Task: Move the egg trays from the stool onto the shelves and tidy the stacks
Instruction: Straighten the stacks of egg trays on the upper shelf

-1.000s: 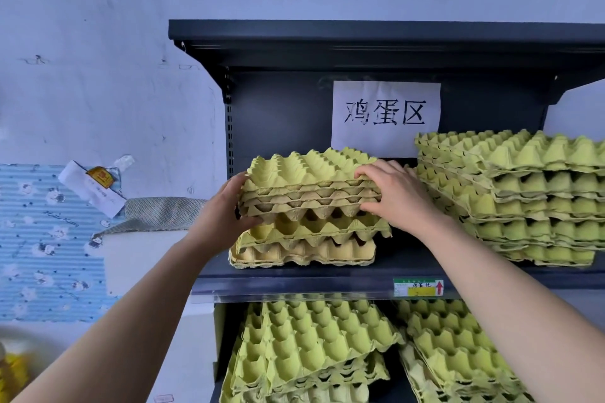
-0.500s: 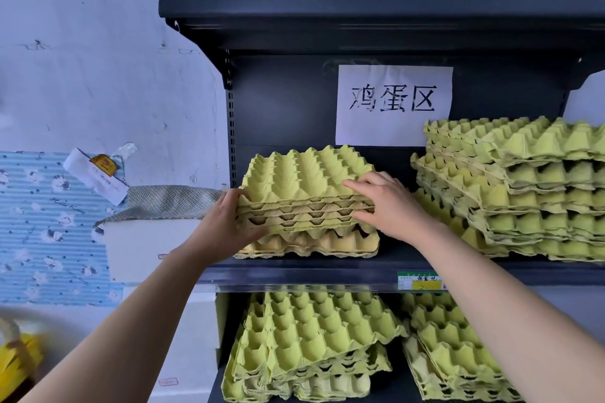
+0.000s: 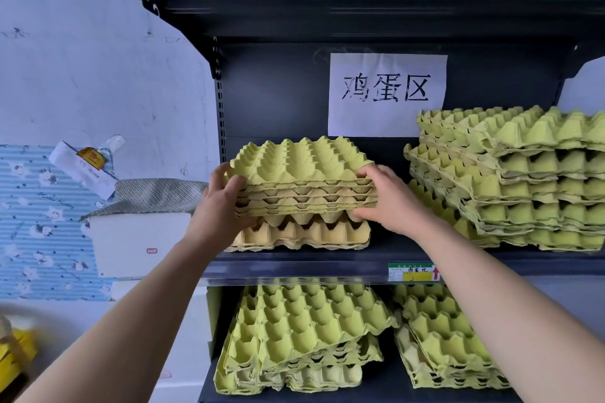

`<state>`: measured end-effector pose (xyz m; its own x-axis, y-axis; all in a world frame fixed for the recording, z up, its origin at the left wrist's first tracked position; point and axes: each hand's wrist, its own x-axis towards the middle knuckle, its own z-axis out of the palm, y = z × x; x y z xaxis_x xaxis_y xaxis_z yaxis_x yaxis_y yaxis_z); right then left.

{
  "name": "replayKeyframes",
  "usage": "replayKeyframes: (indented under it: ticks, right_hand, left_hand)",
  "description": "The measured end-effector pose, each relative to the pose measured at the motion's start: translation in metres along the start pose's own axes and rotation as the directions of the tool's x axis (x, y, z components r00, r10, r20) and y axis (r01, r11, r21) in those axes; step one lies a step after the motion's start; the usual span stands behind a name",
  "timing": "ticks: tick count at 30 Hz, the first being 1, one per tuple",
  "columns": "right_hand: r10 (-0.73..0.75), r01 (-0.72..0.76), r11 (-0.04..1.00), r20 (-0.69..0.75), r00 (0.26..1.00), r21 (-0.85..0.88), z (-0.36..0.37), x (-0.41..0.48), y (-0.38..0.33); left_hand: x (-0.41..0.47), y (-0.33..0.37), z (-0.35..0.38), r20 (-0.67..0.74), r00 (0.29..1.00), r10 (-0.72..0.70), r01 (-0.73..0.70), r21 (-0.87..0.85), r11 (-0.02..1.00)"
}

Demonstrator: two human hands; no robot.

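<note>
Yellow-green pulp egg trays (image 3: 304, 180) sit as a nested bundle on the dark shelf (image 3: 327, 267), resting on a tan tray (image 3: 301, 234) at the bottom of the pile. Left hand (image 3: 222, 203) grips the bundle's left edge, thumb on top, fingers curled under. Right hand (image 3: 389, 199) clasps the right edge the same way. Taller stack (image 3: 523, 180) stands just beside, to the right (its layers skewed, not squared). Paper sign (image 3: 388, 95) with black characters hangs on the back panel. Lower shelf holds two more piles, left one (image 3: 301, 337) and right one (image 3: 438, 337), both tilted. Small price label (image 3: 413, 272) clings to the shelf lip.
</note>
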<state>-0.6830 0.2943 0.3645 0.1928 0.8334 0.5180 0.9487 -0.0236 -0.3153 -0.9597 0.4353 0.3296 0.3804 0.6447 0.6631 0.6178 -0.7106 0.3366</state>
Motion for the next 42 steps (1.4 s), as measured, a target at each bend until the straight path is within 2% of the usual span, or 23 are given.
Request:
replayKeyframes:
  ticks: [10,13,15,20,25,30,35,38,42]
  right_hand:
    - [0.021,-0.021,0.999,-0.014,1.000,-0.034,0.013,-0.011,-0.014]
    - [0.031,-0.031,1.000,-0.024,0.999,0.005,0.007,-0.013,-0.018]
    - [0.053,-0.051,0.998,-0.055,0.997,0.033,0.002,-0.015,-0.022]
    - [-0.007,0.010,0.999,-0.067,0.998,0.048,0.001,-0.019,-0.028]
    - [-0.069,0.060,0.991,0.066,0.995,0.123,-0.007,-0.020,-0.010]
    - [-0.100,0.072,0.989,0.221,0.970,0.131,-0.011,-0.011,0.005]
    - [-0.141,0.111,0.984,0.215,0.966,0.142,-0.013,-0.004,0.010]
    - [-0.157,0.119,0.976,0.211,0.965,0.183,-0.018,0.000,0.018]
    - [-0.142,0.120,0.985,0.201,0.969,0.120,-0.028,0.016,0.032]
  left_hand:
    - [0.002,-0.008,-0.009,0.064,0.998,-0.018,0.012,0.092,0.996]
    - [-0.001,0.004,-0.008,-0.006,0.999,-0.042,0.043,0.120,0.992]
    - [-0.005,0.019,-0.003,-0.075,0.996,0.041,-0.027,0.176,0.984]
    - [-0.008,0.041,0.013,-0.046,0.997,0.062,-0.050,0.227,0.973]
    - [-0.001,0.039,0.011,-0.028,0.997,0.074,-0.066,0.229,0.971]
    - [-0.006,0.052,0.018,-0.009,0.985,0.172,-0.161,0.314,0.936]
    - [-0.001,0.062,0.015,-0.012,0.990,0.140,-0.127,0.348,0.929]
    - [0.005,0.060,0.009,-0.060,0.988,0.145,-0.121,0.294,0.948]
    - [0.015,0.055,-0.010,-0.130,0.975,0.181,-0.150,0.216,0.965]
